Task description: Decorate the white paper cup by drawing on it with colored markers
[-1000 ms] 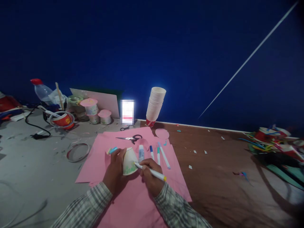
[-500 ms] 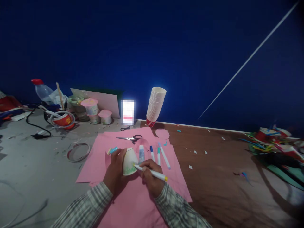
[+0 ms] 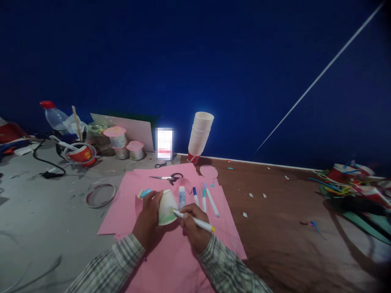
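The paper cup [image 3: 167, 208] lies tipped on the pink sheet [image 3: 171, 260], near centre; my left hand [image 3: 148, 221] has its grip wrapped round it; my right hand [image 3: 193, 228] pinches a marker [image 3: 195, 220], tip touching the cup; scissors [image 3: 167, 178] lie farther off.

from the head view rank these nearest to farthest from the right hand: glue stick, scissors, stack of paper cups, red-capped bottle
From the right hand:
1. glue stick, just beyond the fingers on the pink paper
2. scissors, farther up the paper, slightly left
3. stack of paper cups, by the wall
4. red-capped bottle, far left
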`<state>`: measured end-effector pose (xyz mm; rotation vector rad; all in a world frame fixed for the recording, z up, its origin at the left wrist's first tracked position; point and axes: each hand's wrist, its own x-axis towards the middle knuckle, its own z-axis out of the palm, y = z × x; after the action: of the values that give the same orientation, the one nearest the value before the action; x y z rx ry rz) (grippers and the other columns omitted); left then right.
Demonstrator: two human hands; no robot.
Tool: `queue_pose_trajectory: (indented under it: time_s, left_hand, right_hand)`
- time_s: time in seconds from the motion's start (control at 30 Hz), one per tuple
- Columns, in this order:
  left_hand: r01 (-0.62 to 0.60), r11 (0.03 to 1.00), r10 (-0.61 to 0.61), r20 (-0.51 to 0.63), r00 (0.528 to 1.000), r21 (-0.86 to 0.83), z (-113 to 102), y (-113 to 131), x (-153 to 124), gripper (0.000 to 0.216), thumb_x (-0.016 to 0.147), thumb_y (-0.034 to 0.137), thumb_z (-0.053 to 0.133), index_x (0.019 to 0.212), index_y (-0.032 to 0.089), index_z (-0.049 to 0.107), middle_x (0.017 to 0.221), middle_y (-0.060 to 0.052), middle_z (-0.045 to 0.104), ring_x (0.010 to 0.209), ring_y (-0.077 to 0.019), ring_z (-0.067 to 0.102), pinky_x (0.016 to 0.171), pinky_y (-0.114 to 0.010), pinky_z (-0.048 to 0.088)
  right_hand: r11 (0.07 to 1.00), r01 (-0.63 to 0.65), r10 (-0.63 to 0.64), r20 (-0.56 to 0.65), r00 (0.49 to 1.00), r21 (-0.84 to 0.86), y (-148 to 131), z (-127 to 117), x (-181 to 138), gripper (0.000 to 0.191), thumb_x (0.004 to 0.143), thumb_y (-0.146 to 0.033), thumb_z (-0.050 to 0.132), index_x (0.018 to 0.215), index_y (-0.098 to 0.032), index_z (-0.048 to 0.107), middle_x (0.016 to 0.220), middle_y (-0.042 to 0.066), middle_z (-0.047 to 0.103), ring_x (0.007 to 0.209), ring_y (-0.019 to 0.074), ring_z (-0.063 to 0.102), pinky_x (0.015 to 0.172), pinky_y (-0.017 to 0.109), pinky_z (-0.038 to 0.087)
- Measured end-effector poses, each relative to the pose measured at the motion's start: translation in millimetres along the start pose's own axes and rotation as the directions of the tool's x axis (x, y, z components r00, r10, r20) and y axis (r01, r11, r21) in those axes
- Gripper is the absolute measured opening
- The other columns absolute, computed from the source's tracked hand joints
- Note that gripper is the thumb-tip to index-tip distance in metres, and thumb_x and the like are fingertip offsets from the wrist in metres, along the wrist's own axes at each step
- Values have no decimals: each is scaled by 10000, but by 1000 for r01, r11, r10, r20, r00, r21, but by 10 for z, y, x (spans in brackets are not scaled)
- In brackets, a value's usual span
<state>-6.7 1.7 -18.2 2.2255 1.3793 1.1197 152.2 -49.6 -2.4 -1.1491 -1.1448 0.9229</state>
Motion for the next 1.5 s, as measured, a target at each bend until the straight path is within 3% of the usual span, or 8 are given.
queue_pose_trajectory:
  time_s: [0.47,1.5]
  left_hand:
    - [0,1000,0,14,1000,13,-4,9,9,956,465,407,756,1267,215,272,1158,-130,357,1094,-372,416,851,-554,453]
    - [-35,999,35,4,999,30,6,7,3,980,464,430,758,1277,217,255,1154,-137,372,1083,-378,418,821,-556,467]
  right_hand:
    - [1000,-14,13,39,999,26,-13,2,-11,151,748,-236,529,757,-182,670,433,-38,544,341,144,463,347,210,363]
    - [999,8,-7,21,1000,-41,-72,14,10,164,741,-215,519,769,-169,674,457,-23,568,362,154,492,360,218,385]
